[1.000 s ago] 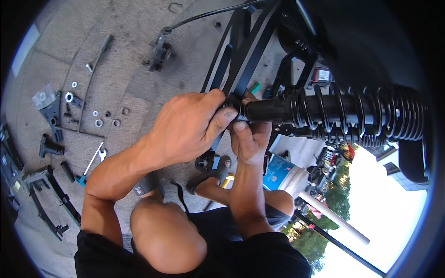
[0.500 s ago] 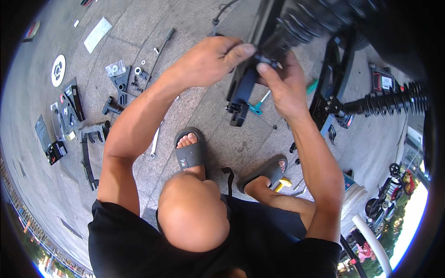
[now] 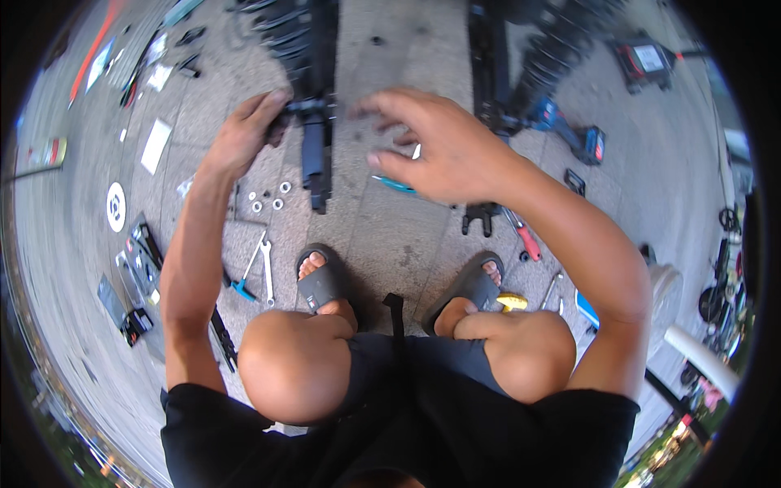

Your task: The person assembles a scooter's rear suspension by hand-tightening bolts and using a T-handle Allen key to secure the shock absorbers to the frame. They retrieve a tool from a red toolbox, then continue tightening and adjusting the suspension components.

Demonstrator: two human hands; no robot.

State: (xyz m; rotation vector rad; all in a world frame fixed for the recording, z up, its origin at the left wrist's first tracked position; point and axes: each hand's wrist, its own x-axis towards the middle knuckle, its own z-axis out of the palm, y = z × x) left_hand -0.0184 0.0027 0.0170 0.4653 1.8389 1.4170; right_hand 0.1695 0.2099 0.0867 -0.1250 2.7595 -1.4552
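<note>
My right hand [image 3: 451, 153] came off black shock [image 3: 294, 42], spread wide; left hand [image 3: 242, 136] alone there, grip too blurry to tell

no readable text, blurred pale label [image 3: 648, 58] on red-black case [image 3: 626, 59], small mark [image 3: 311, 302] on left sandal [image 3: 327, 282]

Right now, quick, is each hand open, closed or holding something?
Left hand: curled beside the black bar; whether its grip is closed on anything cannot be told.
Right hand: open, nothing visible in its grip.
</note>
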